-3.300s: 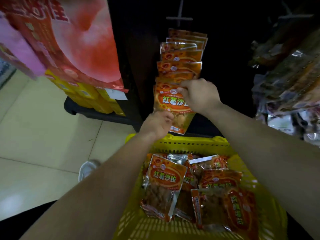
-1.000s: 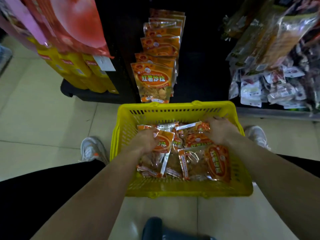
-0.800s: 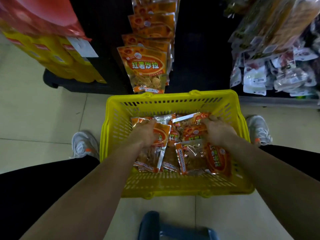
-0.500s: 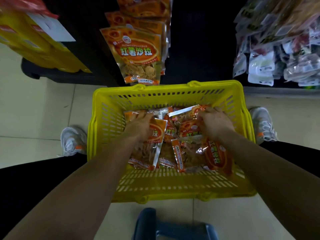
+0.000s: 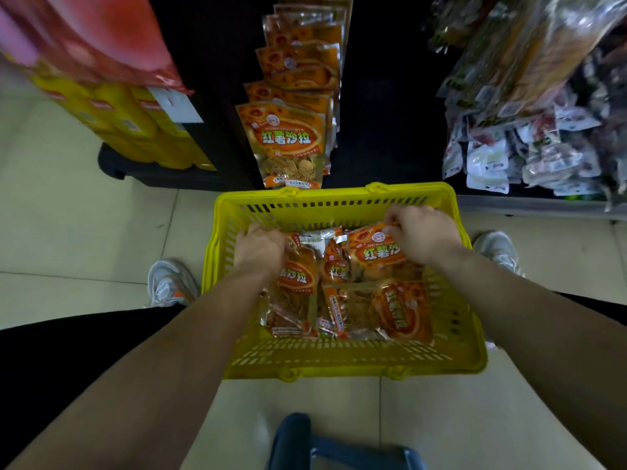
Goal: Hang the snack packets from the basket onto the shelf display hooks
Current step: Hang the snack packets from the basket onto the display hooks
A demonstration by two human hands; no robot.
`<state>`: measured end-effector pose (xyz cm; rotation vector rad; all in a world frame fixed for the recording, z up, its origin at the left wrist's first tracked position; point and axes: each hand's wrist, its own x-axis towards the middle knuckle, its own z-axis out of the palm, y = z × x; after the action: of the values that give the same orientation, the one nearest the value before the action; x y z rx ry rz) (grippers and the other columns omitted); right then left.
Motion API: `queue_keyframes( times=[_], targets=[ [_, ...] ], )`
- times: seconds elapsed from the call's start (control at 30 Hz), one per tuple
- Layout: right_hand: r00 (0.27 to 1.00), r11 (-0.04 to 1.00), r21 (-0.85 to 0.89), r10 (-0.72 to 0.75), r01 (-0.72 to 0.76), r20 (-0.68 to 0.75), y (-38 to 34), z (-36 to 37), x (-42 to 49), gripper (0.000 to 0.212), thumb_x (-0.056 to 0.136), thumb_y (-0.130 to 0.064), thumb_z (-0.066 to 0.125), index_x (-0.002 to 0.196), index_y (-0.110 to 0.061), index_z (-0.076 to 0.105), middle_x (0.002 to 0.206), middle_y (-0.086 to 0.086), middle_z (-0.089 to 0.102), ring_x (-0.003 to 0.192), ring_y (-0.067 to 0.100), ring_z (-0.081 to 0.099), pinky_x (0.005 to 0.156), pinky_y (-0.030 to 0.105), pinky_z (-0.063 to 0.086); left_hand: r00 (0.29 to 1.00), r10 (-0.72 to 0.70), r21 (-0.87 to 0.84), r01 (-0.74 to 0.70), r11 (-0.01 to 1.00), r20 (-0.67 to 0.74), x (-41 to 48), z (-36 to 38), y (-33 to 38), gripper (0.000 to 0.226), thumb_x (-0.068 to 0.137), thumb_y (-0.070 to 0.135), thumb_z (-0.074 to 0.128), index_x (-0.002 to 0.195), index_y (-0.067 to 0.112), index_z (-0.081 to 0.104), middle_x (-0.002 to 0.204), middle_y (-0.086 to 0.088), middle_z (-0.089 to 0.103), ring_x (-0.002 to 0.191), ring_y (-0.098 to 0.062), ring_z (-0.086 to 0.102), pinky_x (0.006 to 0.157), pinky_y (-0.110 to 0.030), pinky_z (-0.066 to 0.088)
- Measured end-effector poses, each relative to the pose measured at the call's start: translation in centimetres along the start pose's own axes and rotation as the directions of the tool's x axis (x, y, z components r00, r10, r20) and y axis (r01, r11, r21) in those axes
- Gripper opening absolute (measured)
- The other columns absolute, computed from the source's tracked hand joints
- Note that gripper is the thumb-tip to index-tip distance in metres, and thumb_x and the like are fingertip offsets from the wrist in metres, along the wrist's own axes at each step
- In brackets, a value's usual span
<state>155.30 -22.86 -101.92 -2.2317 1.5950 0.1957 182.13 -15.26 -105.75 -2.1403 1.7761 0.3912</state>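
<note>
The basket [image 5: 339,361] stands on the floor [image 5: 84,239] between two shoes [image 5: 169,283], before the shelf. Snack packets [image 5: 400,310] lie inside it. Behind it, more packets [image 5: 288,137] hang in a row. Boxes [image 5: 129,123] stand at the left, other bags [image 5: 526,147] at the right

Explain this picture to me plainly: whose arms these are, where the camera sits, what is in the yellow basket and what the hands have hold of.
There is no machine here. A person wears a camera on their head, so you look down along their own two bare arms. On the floor between their shoes stands a yellow basket with orange snack packets inside. The right hand pinches the top edge of one packet at the far side of the basket. The left hand presses down on another packet; whether it grips that one, I cannot tell. Beyond the basket, matching hung packets overlap in a column on the dark shelf.
</note>
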Motion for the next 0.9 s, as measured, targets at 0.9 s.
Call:
queue_keyframes(
  times=[0.9],
  targets=[
    [0.947, 0.963, 0.019, -0.259, 0.268, -0.190, -7.8, -14.9, -7.8, 0.023, 0.082, -0.051, 0.073, 0.080, -0.032, 0.061, 0.078, -0.012, 0.062, 0.086, 0.015, 0.056, 0.065, 0.032, 0.040, 0.934, 0.297, -0.568, -0.356, 0.742, -0.197, -8.9, -19.9, -2.1, 0.010, 0.089, 0.038, 0.070, 0.082, 0.044, 0.070, 0.085, 0.022, 0.070, 0.084, 0.001, 0.065, 0.070, -0.024, 0.048]
  ],
)
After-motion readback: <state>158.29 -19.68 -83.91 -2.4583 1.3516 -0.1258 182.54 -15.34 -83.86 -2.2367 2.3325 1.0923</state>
